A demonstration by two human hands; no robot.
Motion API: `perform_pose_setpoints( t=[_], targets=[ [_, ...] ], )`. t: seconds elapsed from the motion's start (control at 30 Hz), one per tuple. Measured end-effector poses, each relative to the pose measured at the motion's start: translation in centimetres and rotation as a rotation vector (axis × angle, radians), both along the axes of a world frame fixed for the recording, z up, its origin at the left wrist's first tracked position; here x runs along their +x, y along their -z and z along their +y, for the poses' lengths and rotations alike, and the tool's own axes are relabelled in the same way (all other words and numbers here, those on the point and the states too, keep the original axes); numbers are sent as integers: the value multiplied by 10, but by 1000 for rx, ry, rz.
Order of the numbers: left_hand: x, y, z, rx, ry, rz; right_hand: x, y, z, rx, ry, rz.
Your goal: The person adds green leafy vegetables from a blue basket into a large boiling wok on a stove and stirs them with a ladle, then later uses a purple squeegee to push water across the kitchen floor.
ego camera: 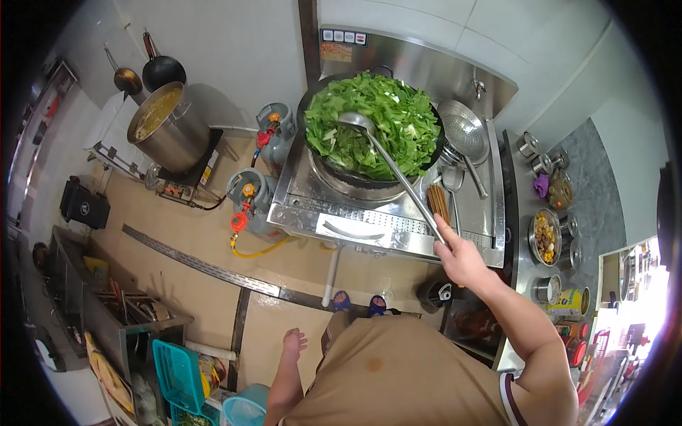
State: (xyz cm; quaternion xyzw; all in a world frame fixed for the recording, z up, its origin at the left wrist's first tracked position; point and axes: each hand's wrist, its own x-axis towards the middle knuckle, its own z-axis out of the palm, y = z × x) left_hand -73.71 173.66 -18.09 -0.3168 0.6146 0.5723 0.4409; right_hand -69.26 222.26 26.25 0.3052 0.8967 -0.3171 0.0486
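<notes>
My right hand is closed around the end of a long-handled metal ladle, whose bowl rests among chopped leafy greens. The greens heap high in a large black wok on a stainless steel stove. My left hand hangs low at my left side with nothing in it, fingers apart. Right of the wok lie a perforated strainer, a metal wok spatula and a bamboo wok brush.
Two gas cylinders stand left of the stove. Farther left, a tall stockpot of yellowish liquid sits on a burner. A right-hand counter holds a bowl of yellow and brown food pieces, metal containers and a yellow can.
</notes>
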Motion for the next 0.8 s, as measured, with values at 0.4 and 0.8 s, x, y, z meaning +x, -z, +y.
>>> perform_pose_setpoints(
  t=[0.4, 0.8],
  targets=[
    [40, 42, -62, -126, 367, 60, -75, 38, -3, -631, 255, 52],
    [27, 32, -19, 39, 10, -79, 23, -220, 82, -54, 70, -170]
  ],
)
